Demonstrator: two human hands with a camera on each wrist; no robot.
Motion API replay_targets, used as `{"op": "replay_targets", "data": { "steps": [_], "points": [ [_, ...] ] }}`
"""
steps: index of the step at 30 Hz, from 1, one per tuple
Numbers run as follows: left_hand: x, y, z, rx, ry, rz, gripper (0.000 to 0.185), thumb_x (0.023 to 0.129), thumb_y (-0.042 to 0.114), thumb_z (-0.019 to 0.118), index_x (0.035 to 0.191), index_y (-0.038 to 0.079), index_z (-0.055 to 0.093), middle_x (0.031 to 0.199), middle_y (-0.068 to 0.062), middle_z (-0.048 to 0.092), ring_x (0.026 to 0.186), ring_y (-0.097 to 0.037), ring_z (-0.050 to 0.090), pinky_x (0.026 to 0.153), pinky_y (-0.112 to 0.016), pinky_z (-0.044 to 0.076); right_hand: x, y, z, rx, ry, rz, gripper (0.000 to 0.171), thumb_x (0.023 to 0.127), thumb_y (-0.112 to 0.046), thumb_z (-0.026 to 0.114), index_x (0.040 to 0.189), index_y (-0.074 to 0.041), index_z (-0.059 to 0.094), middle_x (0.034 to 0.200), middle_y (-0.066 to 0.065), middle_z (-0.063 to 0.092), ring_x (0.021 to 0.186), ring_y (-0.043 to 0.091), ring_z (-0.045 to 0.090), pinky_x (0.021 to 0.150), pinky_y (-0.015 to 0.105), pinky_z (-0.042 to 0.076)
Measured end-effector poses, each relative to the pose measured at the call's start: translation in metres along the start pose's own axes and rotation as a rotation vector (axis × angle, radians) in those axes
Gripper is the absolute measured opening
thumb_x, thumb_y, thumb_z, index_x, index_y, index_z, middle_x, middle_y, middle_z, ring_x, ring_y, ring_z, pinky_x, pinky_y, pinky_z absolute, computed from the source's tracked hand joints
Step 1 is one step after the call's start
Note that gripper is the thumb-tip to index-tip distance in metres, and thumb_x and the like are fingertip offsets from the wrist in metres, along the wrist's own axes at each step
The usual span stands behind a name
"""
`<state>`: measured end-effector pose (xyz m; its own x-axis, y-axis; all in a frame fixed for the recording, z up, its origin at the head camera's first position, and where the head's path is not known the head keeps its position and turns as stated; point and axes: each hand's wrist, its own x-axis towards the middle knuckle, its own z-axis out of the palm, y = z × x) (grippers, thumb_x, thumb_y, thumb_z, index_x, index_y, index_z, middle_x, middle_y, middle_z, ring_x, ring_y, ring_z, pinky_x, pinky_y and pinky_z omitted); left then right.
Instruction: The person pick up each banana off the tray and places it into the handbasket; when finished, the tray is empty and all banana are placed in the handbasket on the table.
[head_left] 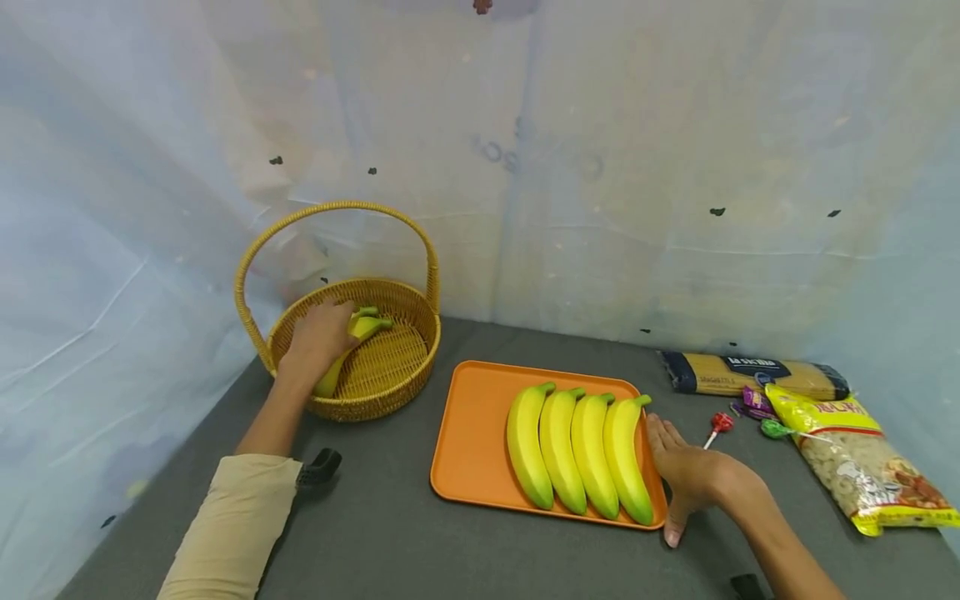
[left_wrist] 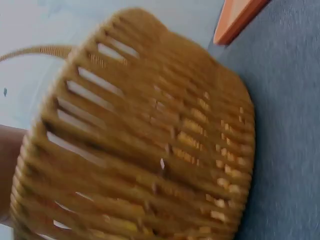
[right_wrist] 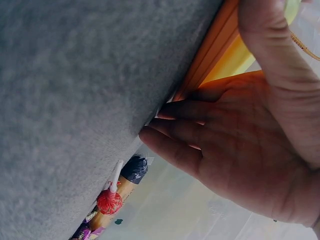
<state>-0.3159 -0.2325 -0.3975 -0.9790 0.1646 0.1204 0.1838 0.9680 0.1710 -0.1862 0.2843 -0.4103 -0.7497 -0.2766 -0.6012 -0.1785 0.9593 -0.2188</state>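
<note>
My left hand (head_left: pixel 318 340) reaches into the wicker basket (head_left: pixel 382 400) and grips a banana at its left side; the fingertips are partly hidden. Beside it, another banana shows mostly as a stem, and a yellow banana body (head_left: pixel 363 327) shows past the thumb. In the left wrist view the woven basket wall (left_wrist: pixel 150 110) hides the fingers. On an orange tray (head_left: pixel 472 433), several bananas (head_left: pixel 558 450) lie side by side toward the right. My right hand (head_left: pixel 693 471) rests against the tray's right edge, fingers straight and thumb apart, palm (right_wrist: pixel 240 135) facing the tray.
Right of the tray lie a spaghetti pack (head_left: pixel 731 375), a red lollipop (head_left: pixel 722 422), a green lollipop (head_left: pixel 776 428), purple-wrapped candy (head_left: pixel 756 402) and a yellow snack bag (head_left: pixel 855 458). The basket's tall handle (head_left: pixel 341 206) arches above the left hand. A pale sheet (head_left: pixel 600 167) hangs behind the grey table.
</note>
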Motion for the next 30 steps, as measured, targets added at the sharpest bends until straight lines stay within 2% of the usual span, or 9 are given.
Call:
{"op": "replay_targets", "data": {
  "steps": [4,8,11,14,19,22,25,27,30],
  "points": [
    [-0.003,0.022,-0.006,-0.032,0.049,0.057,0.059,0.100,0.022,0.073,0.148,-0.004,0.052,0.139,-0.037,0.054,0.113,-0.055,0.063,0.089,-0.063,0.057,0.001,0.000,0.000,0.000,-0.005,0.003,0.161,0.051,-0.046,0.099,0.163,0.012,-0.001,0.169,0.041,-0.002,0.157,0.060,0.004,0.122,0.075,0.016],
    [-0.009,0.056,-0.014,-0.178,0.060,0.161,0.065,0.103,0.028,0.069,0.156,0.001,0.044,0.146,-0.033,0.052,0.125,-0.051,0.060,0.099,-0.060,0.055,0.001,0.000,0.001,0.002,-0.011,0.006,0.161,0.052,-0.047,0.099,0.163,0.012,-0.001,0.169,0.040,-0.002,0.157,0.059,0.005,0.122,0.075,0.017],
    [-0.014,0.084,-0.016,-0.253,0.065,0.263,0.066,0.104,0.033,0.066,0.159,0.007,0.041,0.149,-0.026,0.053,0.130,-0.044,0.060,0.104,-0.056,0.054,0.002,0.000,0.000,0.000,-0.009,0.008,0.161,0.052,-0.046,0.099,0.163,0.012,-0.001,0.169,0.040,-0.002,0.157,0.059,0.005,0.122,0.074,0.017],
    [-0.020,0.109,-0.012,-0.243,0.049,0.407,0.066,0.104,0.038,0.064,0.160,0.012,0.041,0.148,-0.020,0.057,0.127,-0.038,0.064,0.104,-0.053,0.055,0.002,0.000,0.000,-0.004,-0.001,0.010,0.161,0.052,-0.045,0.100,0.163,0.012,-0.002,0.169,0.040,-0.003,0.157,0.059,0.005,0.123,0.074,0.017],
    [-0.030,0.137,0.007,-0.151,-0.208,0.693,0.071,0.104,0.049,0.060,0.166,0.029,0.030,0.147,-0.011,0.060,0.116,-0.029,0.067,0.096,-0.047,0.057,0.003,-0.001,0.002,0.010,0.007,0.014,0.162,0.050,-0.044,0.101,0.163,0.011,-0.002,0.169,0.040,-0.003,0.158,0.058,0.005,0.122,0.074,0.019],
    [-0.034,0.149,0.019,-0.119,-0.373,0.797,0.072,0.103,0.051,0.059,0.166,0.037,0.027,0.146,-0.006,0.061,0.118,-0.025,0.065,0.097,-0.043,0.056,0.003,-0.001,0.003,0.009,0.007,0.016,0.162,0.051,-0.043,0.102,0.163,0.011,-0.002,0.169,0.040,-0.003,0.158,0.058,0.005,0.123,0.073,0.019],
    [-0.038,0.159,0.032,-0.053,-0.450,0.868,0.074,0.100,0.053,0.061,0.165,0.042,0.027,0.143,-0.003,0.064,0.111,-0.018,0.064,0.095,-0.037,0.055,0.002,0.000,0.004,0.006,0.005,0.017,0.162,0.051,-0.043,0.101,0.163,0.011,-0.002,0.169,0.039,-0.004,0.158,0.058,0.004,0.123,0.073,0.019],
    [-0.041,0.163,0.036,0.001,-0.470,0.910,0.076,0.097,0.057,0.062,0.164,0.043,0.029,0.133,-0.003,0.066,0.092,-0.015,0.059,0.084,-0.031,0.051,0.002,0.000,0.003,0.001,0.006,0.018,0.162,0.051,-0.043,0.101,0.163,0.011,-0.002,0.169,0.039,-0.004,0.158,0.058,0.004,0.123,0.073,0.019],
    [-0.043,0.165,0.040,0.060,-0.494,0.933,0.076,0.094,0.061,0.062,0.163,0.045,0.032,0.130,-0.002,0.065,0.087,-0.012,0.052,0.080,-0.028,0.046,0.002,0.000,0.003,-0.001,0.005,0.022,0.162,0.050,-0.044,0.101,0.163,0.011,-0.002,0.169,0.039,-0.004,0.158,0.058,0.004,0.123,0.073,0.019]
  ]
}}
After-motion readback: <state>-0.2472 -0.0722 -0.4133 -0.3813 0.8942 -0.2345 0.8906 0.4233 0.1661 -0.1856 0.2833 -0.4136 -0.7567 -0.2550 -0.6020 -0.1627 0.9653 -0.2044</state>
